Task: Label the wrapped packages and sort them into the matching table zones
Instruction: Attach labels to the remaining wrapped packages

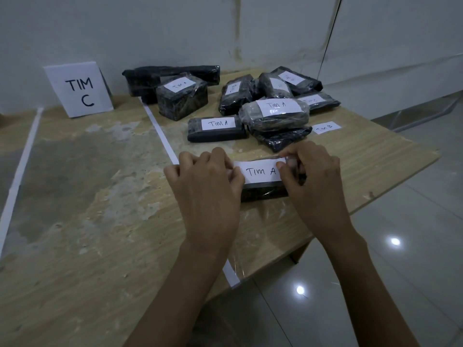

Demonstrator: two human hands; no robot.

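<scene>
- Package (263, 192): dark, wrapped in clear film, flat on the worktop (87, 196) at the near right, just right of the white tape strip (160, 131).
- Label (260, 171): white paper, handwritten "TIM A", lying on top of the package.
- Left hand (205, 186): fingers (218, 156) curled over the package's left end, gripping it and covering the label's left edge.
- Right hand (313, 179): fingers (293, 151) pinching the label's right end against the package.
- Flat package (216, 128) marked "TIM A" lies just beyond the hands, right of the strip.
- Rounded package (274, 113) marked "TIM A" sits on top of another dark package, right of the flat one.
- Block package (181, 96) marked "TIM A" is further back, near the strip, with a long dark package (175, 71) behind it.
- More labelled packages are piled at the far right; most of their labels are too blurred to read.
- Loose label (325, 127) reading "TIM B" lies on the worktop beside the pile.
- Sign (79, 88) reading "TIM C" stands at the far left, left of the strip.
- A second tape strip (20, 171) runs along the left side.
</scene>
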